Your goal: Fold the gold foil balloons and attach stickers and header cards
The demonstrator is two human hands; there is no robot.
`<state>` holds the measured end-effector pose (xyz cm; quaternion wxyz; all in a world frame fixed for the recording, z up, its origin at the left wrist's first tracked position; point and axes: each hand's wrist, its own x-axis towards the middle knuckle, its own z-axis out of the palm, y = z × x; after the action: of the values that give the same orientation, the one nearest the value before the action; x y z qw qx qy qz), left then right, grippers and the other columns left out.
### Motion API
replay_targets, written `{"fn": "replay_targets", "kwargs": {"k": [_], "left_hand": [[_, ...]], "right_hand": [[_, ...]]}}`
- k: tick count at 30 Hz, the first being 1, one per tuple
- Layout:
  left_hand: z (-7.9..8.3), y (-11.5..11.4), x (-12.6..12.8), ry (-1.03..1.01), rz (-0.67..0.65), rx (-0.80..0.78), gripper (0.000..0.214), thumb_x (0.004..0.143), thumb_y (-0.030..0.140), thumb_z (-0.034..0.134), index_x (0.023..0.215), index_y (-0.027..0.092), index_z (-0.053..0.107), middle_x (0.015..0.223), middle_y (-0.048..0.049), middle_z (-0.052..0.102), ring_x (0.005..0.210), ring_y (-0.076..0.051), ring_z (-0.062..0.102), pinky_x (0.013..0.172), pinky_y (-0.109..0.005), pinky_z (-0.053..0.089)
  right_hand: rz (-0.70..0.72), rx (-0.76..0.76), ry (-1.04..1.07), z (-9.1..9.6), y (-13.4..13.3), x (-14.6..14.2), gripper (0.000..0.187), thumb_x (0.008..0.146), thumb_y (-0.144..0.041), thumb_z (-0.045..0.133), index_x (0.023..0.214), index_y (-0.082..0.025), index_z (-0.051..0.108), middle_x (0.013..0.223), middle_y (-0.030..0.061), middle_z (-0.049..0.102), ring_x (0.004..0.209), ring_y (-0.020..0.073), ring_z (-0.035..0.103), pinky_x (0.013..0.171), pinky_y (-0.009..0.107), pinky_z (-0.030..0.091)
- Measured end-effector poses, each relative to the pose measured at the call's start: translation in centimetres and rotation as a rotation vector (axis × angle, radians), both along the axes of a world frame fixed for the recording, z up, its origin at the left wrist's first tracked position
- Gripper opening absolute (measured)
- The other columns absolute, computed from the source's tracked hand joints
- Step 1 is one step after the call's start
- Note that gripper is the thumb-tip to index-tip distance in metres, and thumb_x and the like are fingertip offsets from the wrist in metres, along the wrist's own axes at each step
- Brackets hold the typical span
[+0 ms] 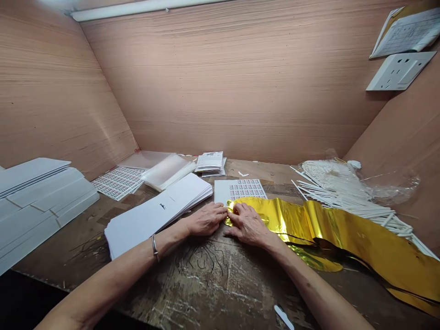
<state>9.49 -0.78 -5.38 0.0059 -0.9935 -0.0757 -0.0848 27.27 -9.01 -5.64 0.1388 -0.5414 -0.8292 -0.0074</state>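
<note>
A long shiny gold foil sheet [360, 236] stretches from the table's middle to the right edge, in layers, with a raised fold partway along. Its narrow left end lies between my two hands. My left hand [207, 219] has its fingers bent and pressed together at that tip. Over the same end my right hand [248, 224] curls its fingers, thumb low near the tabletop. My fingers hide part of the gripped foil. Just beyond my hands is a sheet of printed labels [245, 187], partly covered by the foil.
White card stacks [147, 215] and folded white cartons [44, 197] lie left. Clear plastic sleeves [170, 170], another label sheet [120, 181] and printed cards [210, 162] sit behind. White sticks [343, 183] spread at right. Thin dark wires [202, 263] and a white strip [283, 317] lie in front.
</note>
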Motion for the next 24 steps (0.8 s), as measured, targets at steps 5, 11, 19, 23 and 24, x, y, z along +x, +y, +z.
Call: {"fn": "replay_targets", "kwargs": {"k": [5,11,19,23,24], "left_hand": [[-0.4,0.6,-0.1,-0.072,0.018,-0.157,0.024,0.085,0.011,0.039,0.099,0.017,0.057,0.105,-0.0051,0.058,0.099,-0.016,0.045,0.089,-0.030,0.034],[-1.6,1.2,0.2,-0.226,0.088,-0.298,0.023,0.089,0.022,0.039,0.093,0.018,0.062,0.098,-0.0032,0.062,0.094,-0.015,0.048,0.086,-0.028,0.035],[-0.7,0.8,-0.3,-0.189,0.158,-0.318,0.021,0.080,0.022,0.052,0.100,0.017,0.056,0.092,-0.0042,0.059,0.089,-0.017,0.050,0.081,-0.029,0.038],[-1.2,0.7,-0.4,-0.288,0.199,-0.210,0.046,0.078,0.026,0.054,0.121,0.015,0.041,0.111,-0.0104,0.054,0.102,-0.021,0.048,0.087,-0.035,0.038],[-1.3,0.5,-0.4,-0.321,0.203,-0.152,0.051,0.078,0.028,0.054,0.124,0.014,0.037,0.118,-0.0133,0.049,0.108,-0.023,0.044,0.089,-0.038,0.036]], "right_hand": [[-0.019,0.050,0.002,-0.5,-0.2,-0.5,0.038,0.075,-0.048,0.055,0.098,-0.018,0.057,0.096,0.0085,0.052,0.088,0.0208,0.044,0.076,0.032,0.036],[-0.027,0.116,-0.052,-1.7,-0.2,-1.2,0.018,0.085,-0.020,0.041,0.086,-0.016,0.059,0.086,0.0084,0.057,0.083,0.0185,0.048,0.072,0.029,0.037],[-0.256,0.126,0.191,-1.9,1.4,-1.3,0.014,0.075,-0.011,0.046,0.067,-0.014,0.057,0.069,0.0061,0.058,0.066,0.0156,0.049,0.059,0.025,0.033],[-0.307,-0.111,0.617,-1.0,2.4,-0.1,0.020,0.071,-0.027,0.055,0.054,-0.016,0.056,0.052,-0.0017,0.052,0.052,0.0104,0.044,0.050,0.021,0.030],[-0.309,-0.152,0.726,-0.9,2.6,0.1,0.022,0.069,-0.030,0.056,0.052,-0.016,0.056,0.049,-0.0028,0.049,0.050,0.0096,0.042,0.049,0.021,0.029]]}}
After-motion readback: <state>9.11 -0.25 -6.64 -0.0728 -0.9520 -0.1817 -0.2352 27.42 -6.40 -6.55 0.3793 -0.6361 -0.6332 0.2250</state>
